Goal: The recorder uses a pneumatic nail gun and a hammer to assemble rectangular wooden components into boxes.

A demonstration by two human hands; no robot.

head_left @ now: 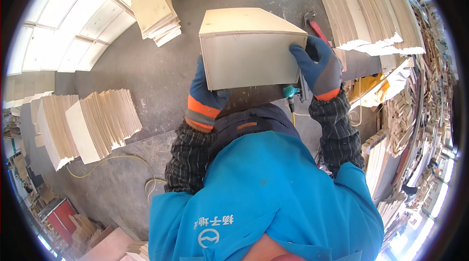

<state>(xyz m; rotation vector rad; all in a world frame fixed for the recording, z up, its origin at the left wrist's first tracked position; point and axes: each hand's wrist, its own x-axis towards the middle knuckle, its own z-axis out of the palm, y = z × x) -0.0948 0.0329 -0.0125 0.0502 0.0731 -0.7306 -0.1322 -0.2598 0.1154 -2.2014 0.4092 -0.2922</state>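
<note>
Between my two gloved hands a wooden box (251, 61) is held up, pale plywood on top and a greyish panel facing me. My left hand (207, 85) grips its lower left corner, the thumb along the bottom edge. At the right end my right hand (315, 63) clasps the side, thumb on the front panel. Fingers behind the box are hidden. Just below its lower right corner is a teal air tool (290, 91) with a yellow hose, partly covered by the box. A red-handled hammer (317, 30) lies beyond my right hand.
Stacked plywood panels stand at the left (105, 122) and the far right (371, 14). A smaller pile of boards (155, 14) lies beyond the box, near a wall of stacked boxes (73, 17). A yellow hose (117, 157) curls across the floor. Wood scraps (405, 114) heap up on the right.
</note>
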